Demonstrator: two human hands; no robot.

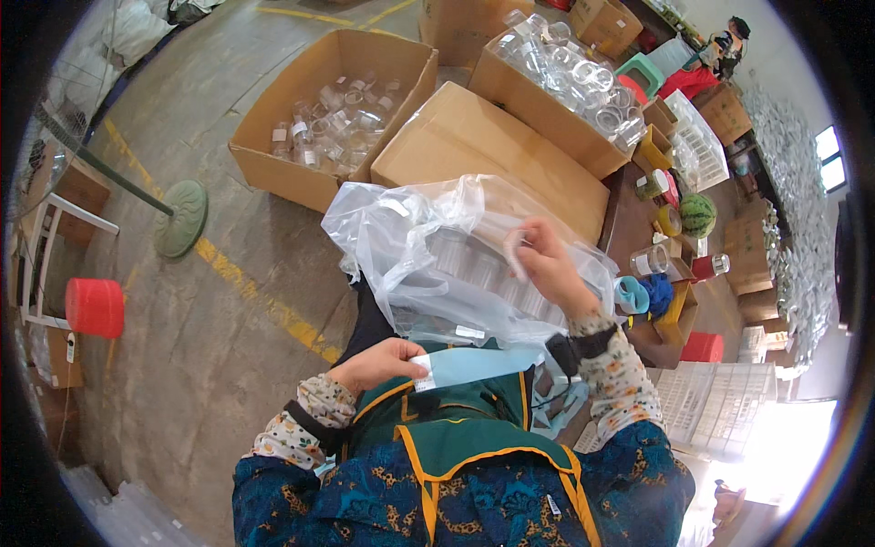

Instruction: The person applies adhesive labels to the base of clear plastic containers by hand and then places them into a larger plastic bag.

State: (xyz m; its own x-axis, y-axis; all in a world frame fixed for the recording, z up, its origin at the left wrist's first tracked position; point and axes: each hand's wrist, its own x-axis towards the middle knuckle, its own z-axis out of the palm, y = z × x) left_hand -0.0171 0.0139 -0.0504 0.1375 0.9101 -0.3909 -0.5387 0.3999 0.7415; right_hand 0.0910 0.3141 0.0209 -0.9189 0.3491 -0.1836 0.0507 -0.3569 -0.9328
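Observation:
My left hand (383,363) pinches the end of a pale blue strip of label backing (483,366). A white printed label (422,374) shows at that end, by my fingertips. The strip trails across my lap to the right. Fingers closed, my right hand (547,264) is raised above a large clear plastic bag (392,232). A small translucent curved piece (516,253) is in its fingertips; its kind cannot be made out. Inside the bag, clear plastic jars (474,264) lie in rows, partly veiled by the film.
Beyond the bag stands a closed carton (492,146). Open cartons (260,150) hold clear jars. On the right, a brown table (624,228) carries tape rolls, jars and a watermelon (698,215). A fan base (180,219) and red stool (95,307) are left.

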